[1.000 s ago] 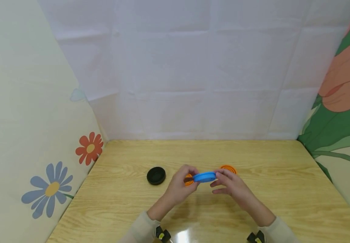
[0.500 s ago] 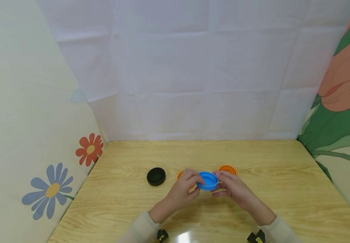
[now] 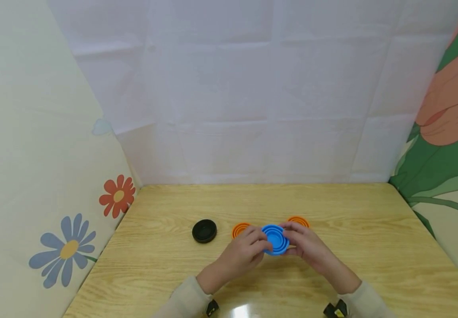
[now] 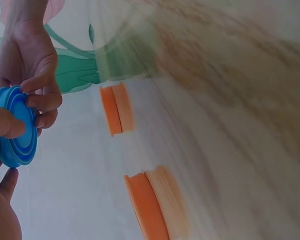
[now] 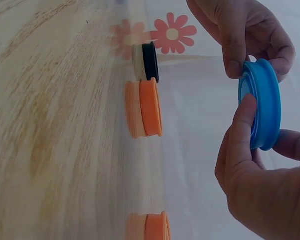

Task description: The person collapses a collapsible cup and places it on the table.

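Note:
Held above the table between both hands is a blue collapsible cup (image 3: 275,240), folded flat so that its rings nest inside one another. Its ringed face tilts up toward the head camera. My left hand (image 3: 242,252) pinches the left rim, a finger lying over the face. On the opposite rim, my right hand (image 3: 307,242) grips with its fingers and thumb. The right wrist view shows the cup (image 5: 269,107) from its side, with fingertips on both its faces. Behind the hands lie two orange folded cups, a left one (image 3: 240,229) and a right one (image 3: 299,221), partly covered by the hands.
A black folded cup (image 3: 204,231) lies on the wooden table (image 3: 165,274), left of the hands. A white cloth (image 3: 229,97) hangs along the table's back edge. Flower-printed cloths stand at the left (image 3: 54,168) and right (image 3: 448,145) sides.
The blue cup has turned from nearly edge-on to showing its ringed face, and has shifted slightly right and nearer. My left hand has moved right with it, uncovering more of the left orange cup.

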{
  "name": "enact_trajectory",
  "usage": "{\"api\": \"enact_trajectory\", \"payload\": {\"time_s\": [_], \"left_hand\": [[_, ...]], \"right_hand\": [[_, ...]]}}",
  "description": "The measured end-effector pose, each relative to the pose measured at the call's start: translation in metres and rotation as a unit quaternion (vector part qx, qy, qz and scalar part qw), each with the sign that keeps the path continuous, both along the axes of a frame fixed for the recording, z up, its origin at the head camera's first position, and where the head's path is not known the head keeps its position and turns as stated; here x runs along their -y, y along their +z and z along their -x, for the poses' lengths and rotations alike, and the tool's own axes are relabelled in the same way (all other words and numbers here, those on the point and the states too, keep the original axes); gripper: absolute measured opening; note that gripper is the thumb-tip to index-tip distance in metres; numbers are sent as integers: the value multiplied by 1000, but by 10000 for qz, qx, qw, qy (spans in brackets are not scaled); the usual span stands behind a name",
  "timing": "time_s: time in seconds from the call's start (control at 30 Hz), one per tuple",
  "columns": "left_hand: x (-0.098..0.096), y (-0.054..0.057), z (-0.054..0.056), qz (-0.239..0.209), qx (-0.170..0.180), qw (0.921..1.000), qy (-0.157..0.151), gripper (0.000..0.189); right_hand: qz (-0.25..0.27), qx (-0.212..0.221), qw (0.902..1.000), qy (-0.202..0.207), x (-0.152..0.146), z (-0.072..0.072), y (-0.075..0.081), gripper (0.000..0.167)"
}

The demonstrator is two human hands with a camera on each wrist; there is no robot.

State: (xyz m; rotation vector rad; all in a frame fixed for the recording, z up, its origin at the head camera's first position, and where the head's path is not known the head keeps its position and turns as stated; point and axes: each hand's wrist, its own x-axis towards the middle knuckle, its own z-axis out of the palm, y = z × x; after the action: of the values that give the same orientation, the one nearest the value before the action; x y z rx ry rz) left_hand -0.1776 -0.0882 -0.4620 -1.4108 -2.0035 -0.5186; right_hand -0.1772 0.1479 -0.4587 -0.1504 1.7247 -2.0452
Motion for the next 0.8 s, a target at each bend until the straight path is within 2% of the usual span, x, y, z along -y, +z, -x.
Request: {"api": "enact_trajectory", "payload": {"time_s": [0.13, 0.33, 0.43, 0.57, 0.63, 0.7, 0.77, 0.8], "left_hand": [[1, 0, 1, 153, -75, 9999, -17, 26], [4, 1, 2, 309, 3, 9995, -85, 27], [7, 2, 2, 302, 278, 9990, -151, 28], [12, 1, 4, 24, 930, 9956, -92, 32], [14, 0, 4, -234, 1329, 9908, -6, 33], [14, 0, 5, -555, 1817, 9817, 87, 31], [13, 0, 7, -938, 2487, 9639, 142, 29], [12, 1, 8, -1146, 2885, 9505, 155, 28]], "right_hand": [[1, -72, 10000, 1, 1, 0, 0, 42], [-21, -162, 9999, -40, 0, 1, 1, 43], [-16, -273, 9996, -4, 0, 2, 2, 44], [-14, -386, 9993, -9, -1, 5, 3, 43], [-45, -397, 9992, -58, 0, 8, 4, 42], [-94, -386, 9991, -140, 0, 11, 6, 41], [-145, -369, 9989, -231, 1, 14, 7, 41], [-169, -348, 9988, -292, 2, 15, 8, 40]]}}
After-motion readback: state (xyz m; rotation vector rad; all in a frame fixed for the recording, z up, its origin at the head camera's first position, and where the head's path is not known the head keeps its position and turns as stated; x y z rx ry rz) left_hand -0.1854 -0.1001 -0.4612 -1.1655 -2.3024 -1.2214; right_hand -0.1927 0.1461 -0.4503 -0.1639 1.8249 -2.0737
